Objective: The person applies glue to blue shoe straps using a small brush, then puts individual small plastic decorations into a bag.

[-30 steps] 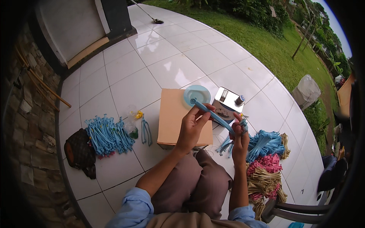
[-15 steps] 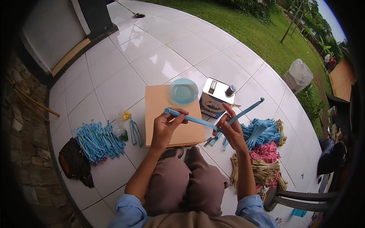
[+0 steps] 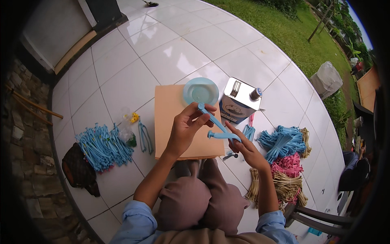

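- Above the cardboard box (image 3: 172, 136), the left hand (image 3: 187, 125) pinches a blue strip (image 3: 222, 135) just behind one knobbed end.
- Over the box's right edge, the right hand (image 3: 248, 153) grips the strip's fold among its fingers; exact contact partly hidden. Other knobbed end points back over the box.
- Handling judgement: light pinch, both lengths flat and untwisted, fold rounded rather than creased; best kept above the box, so a slip lands there.
- At the box's far right corner: light-blue dish (image 3: 186, 90).
- Right of the box: rectangular metal can (image 3: 239, 106); farther out, bundled blue strips (image 3: 283, 143), pink strips (image 3: 287, 164), beige strips (image 3: 287, 184).
- Left of the box: heaped blue strips (image 3: 103, 147).
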Motion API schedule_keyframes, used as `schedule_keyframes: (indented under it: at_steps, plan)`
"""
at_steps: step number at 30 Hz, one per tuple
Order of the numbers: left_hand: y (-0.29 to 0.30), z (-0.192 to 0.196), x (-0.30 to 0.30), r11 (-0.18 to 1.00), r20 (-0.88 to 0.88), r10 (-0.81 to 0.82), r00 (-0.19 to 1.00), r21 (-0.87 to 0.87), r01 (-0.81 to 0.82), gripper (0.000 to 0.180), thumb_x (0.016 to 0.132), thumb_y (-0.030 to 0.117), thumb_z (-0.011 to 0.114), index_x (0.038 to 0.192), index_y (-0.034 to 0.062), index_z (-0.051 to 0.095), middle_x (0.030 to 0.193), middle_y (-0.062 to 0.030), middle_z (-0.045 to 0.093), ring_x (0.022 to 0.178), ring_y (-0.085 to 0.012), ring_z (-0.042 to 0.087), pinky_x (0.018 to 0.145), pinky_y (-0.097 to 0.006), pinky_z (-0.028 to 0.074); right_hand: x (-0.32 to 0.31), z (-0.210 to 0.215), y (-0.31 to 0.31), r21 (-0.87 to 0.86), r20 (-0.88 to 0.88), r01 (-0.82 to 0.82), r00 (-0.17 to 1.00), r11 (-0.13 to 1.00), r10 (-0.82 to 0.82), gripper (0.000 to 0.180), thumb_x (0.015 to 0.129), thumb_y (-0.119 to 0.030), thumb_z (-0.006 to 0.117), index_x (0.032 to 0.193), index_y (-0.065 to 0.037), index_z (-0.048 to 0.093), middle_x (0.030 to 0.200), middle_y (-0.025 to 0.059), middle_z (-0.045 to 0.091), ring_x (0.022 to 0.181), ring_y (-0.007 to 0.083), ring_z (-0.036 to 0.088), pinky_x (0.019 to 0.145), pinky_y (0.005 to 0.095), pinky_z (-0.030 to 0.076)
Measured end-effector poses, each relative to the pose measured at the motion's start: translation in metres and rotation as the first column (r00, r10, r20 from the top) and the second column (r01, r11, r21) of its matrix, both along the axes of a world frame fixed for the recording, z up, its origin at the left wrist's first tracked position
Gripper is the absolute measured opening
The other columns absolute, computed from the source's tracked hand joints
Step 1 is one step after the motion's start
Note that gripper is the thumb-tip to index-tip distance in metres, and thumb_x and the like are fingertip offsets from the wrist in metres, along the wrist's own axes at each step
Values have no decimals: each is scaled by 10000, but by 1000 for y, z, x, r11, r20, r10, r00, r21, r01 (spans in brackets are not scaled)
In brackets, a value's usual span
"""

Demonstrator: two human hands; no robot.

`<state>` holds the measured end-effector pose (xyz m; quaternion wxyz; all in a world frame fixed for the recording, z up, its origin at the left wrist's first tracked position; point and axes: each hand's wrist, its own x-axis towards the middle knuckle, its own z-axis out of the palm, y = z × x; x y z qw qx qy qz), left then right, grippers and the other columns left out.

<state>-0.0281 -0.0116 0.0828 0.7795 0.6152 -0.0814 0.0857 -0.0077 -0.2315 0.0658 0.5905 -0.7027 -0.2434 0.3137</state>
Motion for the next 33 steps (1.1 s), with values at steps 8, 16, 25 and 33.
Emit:
schedule_keyframes:
  at_steps: [8, 16, 25, 33]
  plan:
    - [-12, -3, -10, 999, 13, 21, 1000, -39, -20, 275, 913, 229, 552, 1053, -5, 579, 1002, -79, 591, 820, -126, 592, 738, -269, 514, -5, 2, 2, -271, 369, 116, 930, 955, -9, 522, 969, -163, 371, 1452, -111, 181, 927, 65, 386, 787, 172, 370, 773, 290, 375]
    - [-4, 0, -12, 991, -22, 123, 992, -47, -123, 176, 905, 124, 539, 992, -24, 576, 948, -72, 604, 831, -129, 596, 751, -267, 515, -2, -10, -4, 218, -299, 420, 888, 881, -349, 439, 986, -318, 354, 1362, -92, 364, 817, -22, 376, 689, 63, 357, 581, 195, 344]
    - [45, -80, 8, 953, -278, 160, 947, 294, -75, 130, 819, -49, 576, 918, 2, 642, 855, -43, 587, 802, -117, 593, 718, -245, 511, 74, -68, -5, 127, -178, 215, 965, 968, -191, 459, 959, -335, 441, 1337, -76, 423, 736, -14, 412, 662, 80, 472, 577, 221, 426]
    - [69, -89, 33, 687, -261, 80, 962, 714, 136, 376, 792, -82, 510, 1040, 137, 689, 824, -37, 411, 767, -148, 466, 794, -256, 430, 132, -103, 18, 40, -233, 107, 968, 993, -95, 489, 954, -355, 451, 1377, -122, 382, 830, 4, 400, 638, 88, 470, 597, 228, 455]
